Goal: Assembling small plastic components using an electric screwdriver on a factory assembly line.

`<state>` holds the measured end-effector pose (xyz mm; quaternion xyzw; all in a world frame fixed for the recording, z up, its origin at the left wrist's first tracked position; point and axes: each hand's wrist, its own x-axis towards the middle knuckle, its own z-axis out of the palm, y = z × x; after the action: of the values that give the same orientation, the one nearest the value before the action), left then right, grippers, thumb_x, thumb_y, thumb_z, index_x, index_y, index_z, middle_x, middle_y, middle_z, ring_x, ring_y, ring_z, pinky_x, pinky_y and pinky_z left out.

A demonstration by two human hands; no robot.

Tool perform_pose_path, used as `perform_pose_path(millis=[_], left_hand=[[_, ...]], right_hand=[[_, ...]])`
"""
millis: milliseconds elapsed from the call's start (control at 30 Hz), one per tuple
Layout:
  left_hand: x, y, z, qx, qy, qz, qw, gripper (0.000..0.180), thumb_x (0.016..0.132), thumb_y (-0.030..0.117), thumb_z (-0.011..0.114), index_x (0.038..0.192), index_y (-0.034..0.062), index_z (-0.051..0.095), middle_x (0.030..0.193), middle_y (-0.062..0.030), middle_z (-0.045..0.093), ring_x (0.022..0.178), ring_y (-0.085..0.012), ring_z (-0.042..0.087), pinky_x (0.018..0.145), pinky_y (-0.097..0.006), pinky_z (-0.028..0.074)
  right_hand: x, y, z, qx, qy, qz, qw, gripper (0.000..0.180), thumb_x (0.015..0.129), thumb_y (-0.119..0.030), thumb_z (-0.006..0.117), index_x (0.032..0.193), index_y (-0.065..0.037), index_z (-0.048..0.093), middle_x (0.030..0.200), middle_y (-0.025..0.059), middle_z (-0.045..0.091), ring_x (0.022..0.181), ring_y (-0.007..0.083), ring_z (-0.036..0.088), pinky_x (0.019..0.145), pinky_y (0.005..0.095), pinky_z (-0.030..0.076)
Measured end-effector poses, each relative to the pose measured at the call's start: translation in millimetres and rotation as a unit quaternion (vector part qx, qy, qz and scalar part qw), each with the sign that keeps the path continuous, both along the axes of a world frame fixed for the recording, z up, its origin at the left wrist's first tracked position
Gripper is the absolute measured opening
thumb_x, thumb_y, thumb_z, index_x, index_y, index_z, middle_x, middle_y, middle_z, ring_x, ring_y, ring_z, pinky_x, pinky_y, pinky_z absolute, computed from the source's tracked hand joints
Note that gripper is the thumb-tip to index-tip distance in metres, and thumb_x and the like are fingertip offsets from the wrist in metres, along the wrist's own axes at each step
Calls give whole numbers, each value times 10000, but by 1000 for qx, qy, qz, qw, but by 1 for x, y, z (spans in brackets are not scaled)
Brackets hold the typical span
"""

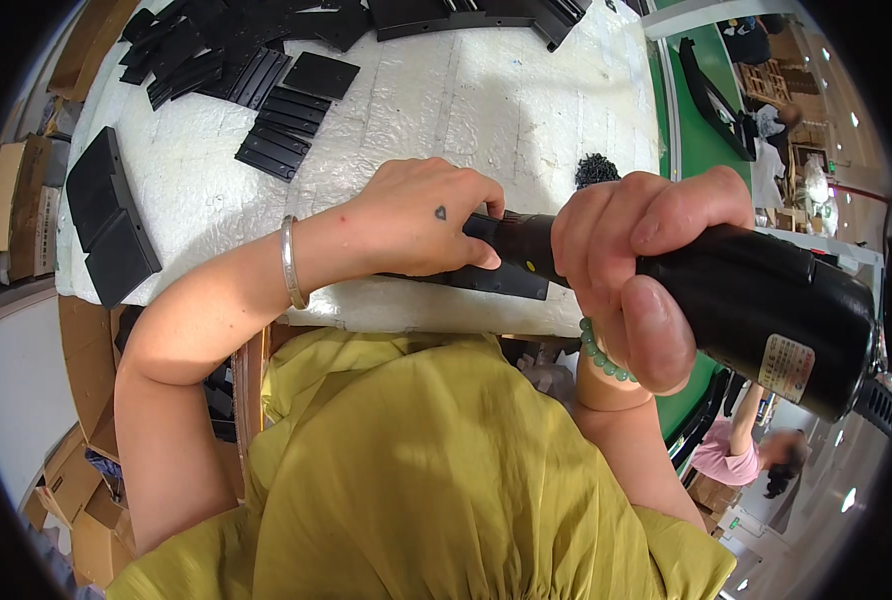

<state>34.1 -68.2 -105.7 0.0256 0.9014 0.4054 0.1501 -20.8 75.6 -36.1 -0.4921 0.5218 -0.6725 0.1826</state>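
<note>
A black electric screwdriver [756, 300] lies almost level across the right half of the view, with my right hand [646, 250] wrapped round its body. At its narrow front end, my left hand [426, 215] is closed, thumb and forefinger on either side of the tool's nose. The tip is hidden behind those fingers, so I cannot tell whether a screw sits there. Under the tool and my left hand, a flat black plastic part [501, 281] rests near the table's front edge, mostly covered.
A pile of small black screws [597, 170] sits beyond my right hand. Flat black panels [111, 215] lie at the left of the white-covered table [416, 110]. Several ribbed black pieces [284, 130] and a long black part [466, 18] lie farther back. Cardboard boxes [21, 200] stand left; people are at right.
</note>
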Motion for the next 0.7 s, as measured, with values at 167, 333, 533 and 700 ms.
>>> perform_pose_path(millis=[167, 333, 533, 700], left_hand=[[0, 0, 3, -5, -16, -1, 1000, 400, 732, 362, 703, 1029, 106, 625, 867, -107, 653, 899, -279, 613, 758, -389, 461], [1, 1, -4, -4, 26, 8, 1000, 390, 729, 348, 711, 1019, 102, 623, 879, -109, 653, 897, -281, 615, 766, -386, 464], [3, 0, 0, 13, -7, 5, 1000, 396, 738, 352, 707, 1031, 101, 618, 896, -103, 654, 922, -277, 611, 784, -380, 465], [4, 0, 0, 15, -4, 10, 1000, 400, 744, 353, 708, 1034, 93, 618, 908, -101, 654, 928, -271, 614, 801, -371, 467]], right_hand=[[-2, 0, 1, 13, 32, -15, 999, 278, 750, -106, 600, 930, -63, 393, 623, 24, 448, 467, 104, 387, 466, 250, 358], [-2, -1, 1, -1, 14, -3, 1000, 336, 750, -115, 593, 1024, -48, 412, 622, 21, 473, 470, 100, 400, 457, 251, 355], [-2, 1, 1, -21, -26, 34, 999, 304, 763, -113, 579, 1007, -73, 402, 602, 1, 480, 463, 101, 429, 475, 253, 374], [-9, -2, 3, -3, 8, 81, 997, 277, 757, -135, 599, 946, -101, 401, 563, -29, 472, 449, 101, 468, 475, 252, 397]])
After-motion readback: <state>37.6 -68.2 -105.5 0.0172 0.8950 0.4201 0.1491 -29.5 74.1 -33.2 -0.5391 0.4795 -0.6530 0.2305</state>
